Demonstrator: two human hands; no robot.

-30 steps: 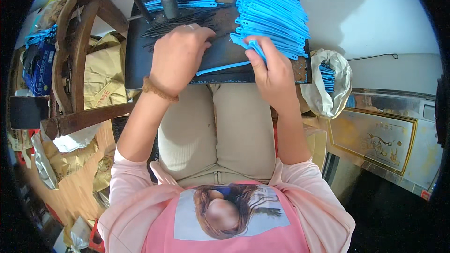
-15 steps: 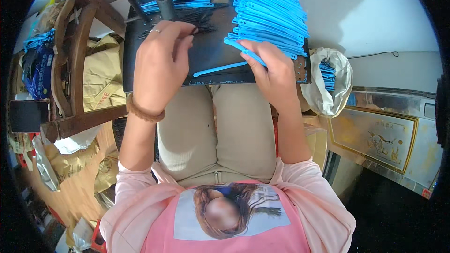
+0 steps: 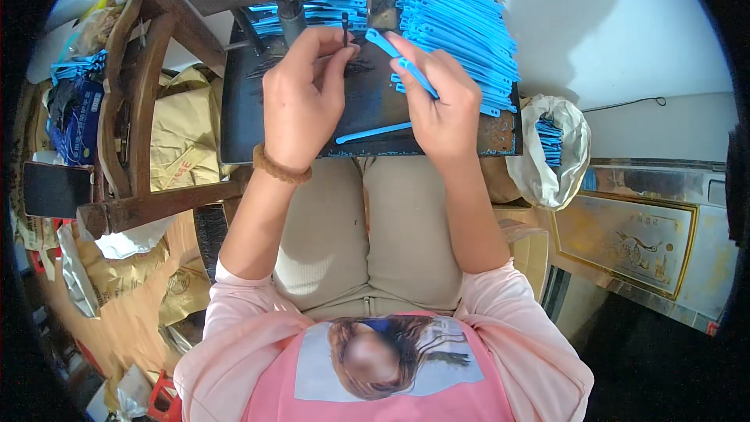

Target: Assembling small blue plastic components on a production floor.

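Note:
My left hand [image 3: 301, 101] pinches a small thin black plastic piece [image 3: 345, 25] upright between thumb and fingertips. My right hand [image 3: 444, 101] is closed on blue plastic strips: one rounded, holed end [image 3: 380, 41] points toward the left hand, and another length [image 3: 418, 78] shows between thumb and fingers. Whether these are two strips or one is hidden by the fingers. The black piece and the blue end are close but apart. A single blue strip [image 3: 373, 133] lies on the dark tabletop [image 3: 367, 113] below the right hand.
A large stack of blue strips [image 3: 457, 27] covers the table's far right; more strips [image 3: 332, 14] lie at the far left. Thin black pieces [image 3: 266, 69] are scattered beside my left hand. A wooden chair frame [image 3: 152, 109] stands left. A white bag [image 3: 578, 148] of blue pieces hangs right.
My left hand has come up from the black pieces with one in its fingertips and moved right. My right hand has raised the blue end toward it. The whole view has shifted slightly.

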